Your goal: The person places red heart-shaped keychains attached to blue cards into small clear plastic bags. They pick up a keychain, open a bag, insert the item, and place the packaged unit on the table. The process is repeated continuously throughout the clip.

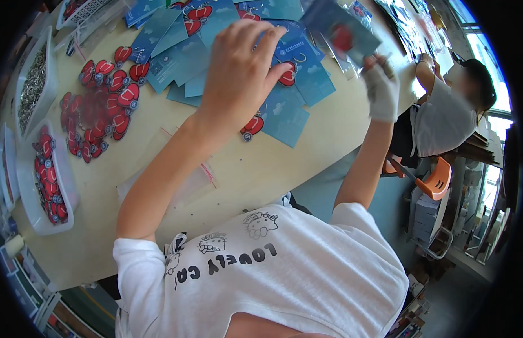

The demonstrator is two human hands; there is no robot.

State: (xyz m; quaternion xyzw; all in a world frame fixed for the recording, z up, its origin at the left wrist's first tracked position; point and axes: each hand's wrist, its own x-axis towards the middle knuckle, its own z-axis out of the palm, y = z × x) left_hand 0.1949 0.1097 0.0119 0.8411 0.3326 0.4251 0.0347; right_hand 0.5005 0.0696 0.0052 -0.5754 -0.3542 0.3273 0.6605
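Note:
At the right, my right hand [381,87], in a white glove with bare fingertips, pinches the lower corner of a blue card [357,42]. A red keychain [342,37] shows on that card, blurred. My bare left hand [242,65] hovers over a spread of blue cards [287,115], thumb and fingers apart with nothing visible between them. Close to its thumb, a red flip-flop-shaped keychain [287,74] with a metal ring lies on a card. Another red keychain [252,127] sits below the hand, partly beyond the card's edge.
Loose red keychains [126,96] are piled at the left. Nearby stand a clear tub of red pieces [70,194] and a tub of small metal parts [25,121]. Clear plastic bags [188,180] lie on the table [256,174]. A co-worker [447,112] sits at the right by an orange chair [436,179].

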